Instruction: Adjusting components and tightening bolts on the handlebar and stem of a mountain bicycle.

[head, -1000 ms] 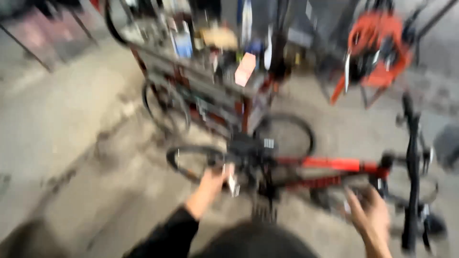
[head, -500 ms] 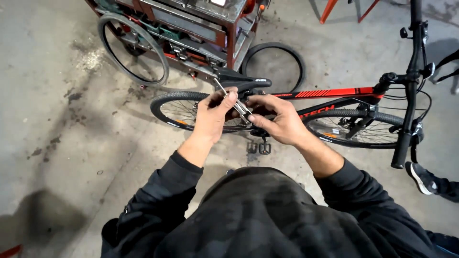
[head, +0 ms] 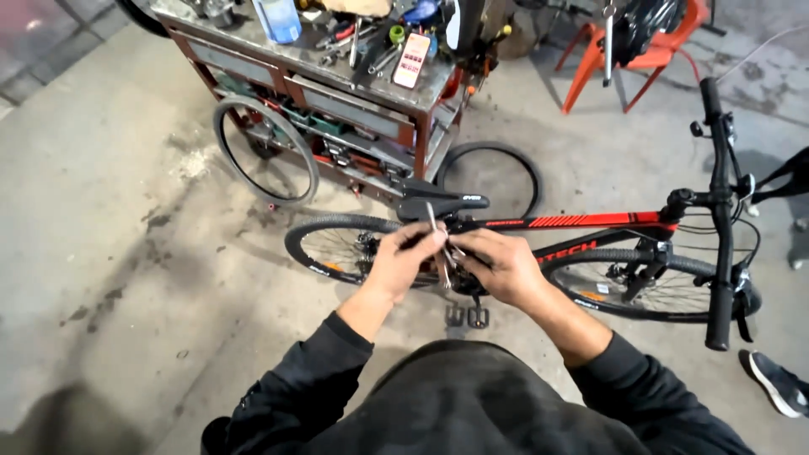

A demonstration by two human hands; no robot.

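Both hands meet over the middle of a red-and-black bicycle [head: 590, 223] standing on the grey concrete floor [head: 109, 253]. Left hand [head: 404, 257] is closed, fingers pinched on a thin silver metal hex-key tool [head: 436, 240] that stands roughly upright, its top end just in front of the black bicycle saddle [head: 442, 202]. Right hand [head: 497, 265] is curled shut around the lower part of the same tool, touching the left hand's fingertips. Black pedal [head: 468, 316] sits just below the hands. Black straight handlebar [head: 718, 211] runs down the right side, well apart from the hands. Behind the saddle, a rusty red metal counter on wheels [head: 337, 84] carries scattered tools and a pale blue plastic bottle [head: 276, 18]. A loose spoked wheel [head: 265, 152] leans on its front, a bare black tyre [head: 489, 177] stands beside it. Orange plastic chair [head: 649, 50] at the top right. A black shoe [head: 775, 383] at the right edge belongs to another person.
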